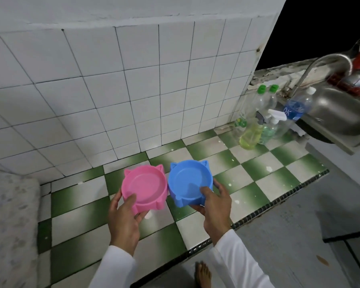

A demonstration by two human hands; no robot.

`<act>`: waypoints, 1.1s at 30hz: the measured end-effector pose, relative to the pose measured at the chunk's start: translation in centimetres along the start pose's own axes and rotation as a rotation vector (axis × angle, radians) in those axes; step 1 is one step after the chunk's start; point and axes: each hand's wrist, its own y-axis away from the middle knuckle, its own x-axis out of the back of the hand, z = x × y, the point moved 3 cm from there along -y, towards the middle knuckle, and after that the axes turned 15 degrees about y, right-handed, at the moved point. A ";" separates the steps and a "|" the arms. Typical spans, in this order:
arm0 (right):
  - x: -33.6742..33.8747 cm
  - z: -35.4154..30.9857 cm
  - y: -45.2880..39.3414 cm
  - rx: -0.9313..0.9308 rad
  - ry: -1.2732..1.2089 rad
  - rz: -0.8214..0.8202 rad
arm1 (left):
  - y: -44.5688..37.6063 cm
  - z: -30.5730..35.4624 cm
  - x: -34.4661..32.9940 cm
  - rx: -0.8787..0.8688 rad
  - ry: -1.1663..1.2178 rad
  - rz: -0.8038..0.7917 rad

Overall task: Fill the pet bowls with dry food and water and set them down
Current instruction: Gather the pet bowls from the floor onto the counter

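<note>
Now the left hand [124, 217] grips the pink bowl [144, 187] and the right hand [215, 206] the blue bowl [189, 181], rims touching, above the checkered counter [258, 175], whose near edge lies beside the wrists.

White letters that look like "OK" are seen on the blue label of the clear plastic bottle with a white cap [297, 109] standing next to the steel sink [341, 117]; the rest of that label is too blurred to be read. A green label is carried by the clear plastic bottle with a green cap [250, 109], but no words can be made out on it.
</note>
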 end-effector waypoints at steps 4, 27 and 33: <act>0.4 -0.3 -2.8 -0.014 0.040 -0.054 | -0.3 -2.1 -0.7 -0.018 0.022 0.040; -1.0 3.6 -14.0 -0.140 0.324 -0.281 | -4.0 -9.4 0.8 -0.094 0.070 0.235; -1.5 4.0 -15.7 -0.159 0.354 -0.269 | -5.4 -9.7 1.1 -0.069 0.020 0.273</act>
